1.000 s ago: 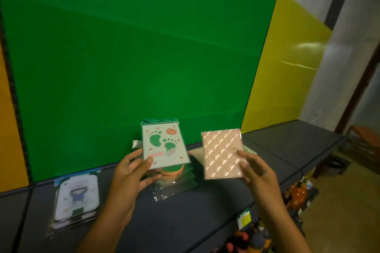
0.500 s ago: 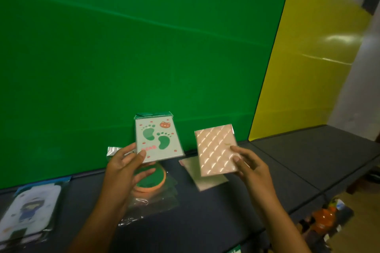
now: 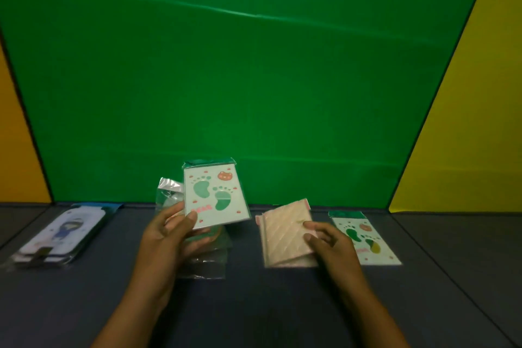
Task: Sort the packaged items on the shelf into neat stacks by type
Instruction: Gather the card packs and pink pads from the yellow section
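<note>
My left hand [image 3: 166, 237] holds a green footprint packet [image 3: 216, 196] upright above the dark shelf [image 3: 254, 305], together with clear plastic bags [image 3: 206, 257] under it. My right hand [image 3: 329, 240] grips a pink quilted packet [image 3: 285, 230] that lies on another pink packet on the shelf. A second green footprint packet [image 3: 364, 237] lies flat just right of my right hand. At the far left sits a stack of white cartoon-figure packets [image 3: 60, 237].
A green panel [image 3: 226, 79] backs the shelf, with an orange panel [image 3: 17, 135] to its left and a yellow panel [image 3: 474, 121] to its right. Bare shelf surface stretches in front of my arms and at the far right.
My right hand has lowered the pink packet onto the pink one lying on the shelf. The view swung left and down, bringing the second footprint packet into sight. My left hand stays raised.
</note>
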Demonstrator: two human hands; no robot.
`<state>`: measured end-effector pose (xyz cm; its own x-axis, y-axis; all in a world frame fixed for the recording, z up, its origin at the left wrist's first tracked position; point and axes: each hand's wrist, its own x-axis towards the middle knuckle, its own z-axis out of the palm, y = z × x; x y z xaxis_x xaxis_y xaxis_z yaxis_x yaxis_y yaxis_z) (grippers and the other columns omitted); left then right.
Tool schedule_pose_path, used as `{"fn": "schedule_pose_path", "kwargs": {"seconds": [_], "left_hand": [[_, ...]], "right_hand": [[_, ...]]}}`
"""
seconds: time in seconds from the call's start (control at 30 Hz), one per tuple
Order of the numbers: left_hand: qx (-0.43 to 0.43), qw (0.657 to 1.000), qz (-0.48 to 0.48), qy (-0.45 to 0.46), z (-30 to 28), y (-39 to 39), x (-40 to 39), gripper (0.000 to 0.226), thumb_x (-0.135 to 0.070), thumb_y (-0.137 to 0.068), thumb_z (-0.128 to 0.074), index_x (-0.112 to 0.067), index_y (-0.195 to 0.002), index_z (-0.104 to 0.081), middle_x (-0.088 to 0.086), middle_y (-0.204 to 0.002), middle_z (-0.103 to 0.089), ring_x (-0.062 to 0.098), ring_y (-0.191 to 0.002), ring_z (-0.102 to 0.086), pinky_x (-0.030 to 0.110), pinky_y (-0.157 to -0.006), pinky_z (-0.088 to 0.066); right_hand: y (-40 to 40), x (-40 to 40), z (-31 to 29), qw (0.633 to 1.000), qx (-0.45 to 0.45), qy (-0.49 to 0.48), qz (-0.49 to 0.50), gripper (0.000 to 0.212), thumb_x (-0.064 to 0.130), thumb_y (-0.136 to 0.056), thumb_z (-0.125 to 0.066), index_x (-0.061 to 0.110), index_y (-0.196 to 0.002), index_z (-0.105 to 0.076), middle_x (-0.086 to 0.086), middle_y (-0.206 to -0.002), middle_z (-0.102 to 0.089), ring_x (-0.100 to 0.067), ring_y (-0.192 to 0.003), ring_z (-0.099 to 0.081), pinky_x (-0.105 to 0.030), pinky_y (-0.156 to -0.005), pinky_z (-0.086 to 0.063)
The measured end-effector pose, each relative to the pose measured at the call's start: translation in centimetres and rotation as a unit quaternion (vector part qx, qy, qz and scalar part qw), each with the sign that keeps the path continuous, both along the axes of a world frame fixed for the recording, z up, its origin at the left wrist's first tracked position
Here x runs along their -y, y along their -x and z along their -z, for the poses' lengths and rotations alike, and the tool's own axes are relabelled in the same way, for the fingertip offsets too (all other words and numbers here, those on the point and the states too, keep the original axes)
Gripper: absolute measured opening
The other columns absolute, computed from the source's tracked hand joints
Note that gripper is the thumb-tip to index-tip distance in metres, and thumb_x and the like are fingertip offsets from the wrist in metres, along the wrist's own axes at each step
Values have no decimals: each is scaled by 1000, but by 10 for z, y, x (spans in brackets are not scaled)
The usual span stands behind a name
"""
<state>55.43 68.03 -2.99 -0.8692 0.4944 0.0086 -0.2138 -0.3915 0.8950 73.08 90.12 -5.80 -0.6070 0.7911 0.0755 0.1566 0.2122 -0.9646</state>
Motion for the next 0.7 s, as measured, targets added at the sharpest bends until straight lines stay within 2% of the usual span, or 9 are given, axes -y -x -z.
{"fn": "schedule_pose_path", "kwargs": {"seconds": [0.13,0.3,0.37,0.43,0.57,0.7], "left_hand": [[-1,999,-40,-6,4,-11,8,29,-6,-89,-60,-8,-118,-56,12,-107,-71,25,-82,-73,25,-59,-60],[-4,999,-46,-5,2,-18,5,34,-5,-89,-60,-5,-122,-54,14,-107,-70,21,-75,-74,23,-56,-58],[-8,999,-43,-5,1,-19,3,34,-5,-89,-60,-6,-122,-54,13,-104,-70,21,-74,-74,24,-57,-59],[-11,999,-37,-2,1,-20,0,33,-5,-89,-61,-7,-121,-55,13,-103,-71,23,-77,-74,25,-60,-60],[-13,1000,-16,13,1,-17,-12,30,-7,-87,-64,-10,-116,-57,13,-100,-73,27,-83,-73,28,-63,-61],[-22,999,17,32,-1,-20,-34,32,-11,-87,-65,-15,-118,-57,13,-102,-73,28,-84,-73,30,-58,-59]], "right_hand": [[1,-13,14,993,63,-95,-40,20,18,-93,-63,28,-109,-64,11,-103,-61,-2,-88,-60,-10,-64,-48],[3,-27,28,956,148,-251,-39,18,29,-93,-62,36,-109,-60,16,-99,-51,-8,-98,-51,-19,-76,-40],[4,-29,31,936,183,-298,-38,19,32,-94,-60,36,-112,-59,12,-104,-49,-10,-103,-48,-20,-81,-37],[4,-30,32,924,209,-318,-41,21,34,-95,-57,36,-116,-58,8,-112,-46,-9,-107,-46,-20,-85,-36],[-2,-30,27,923,206,-318,-71,27,37,-96,-55,35,-123,-55,9,-116,-45,-8,-110,-46,-20,-89,-38],[-23,-41,12,916,221,-329,-59,36,42,-96,-53,34,-131,-51,9,-131,-49,-7,-118,-47,-26,-101,-42]]}}
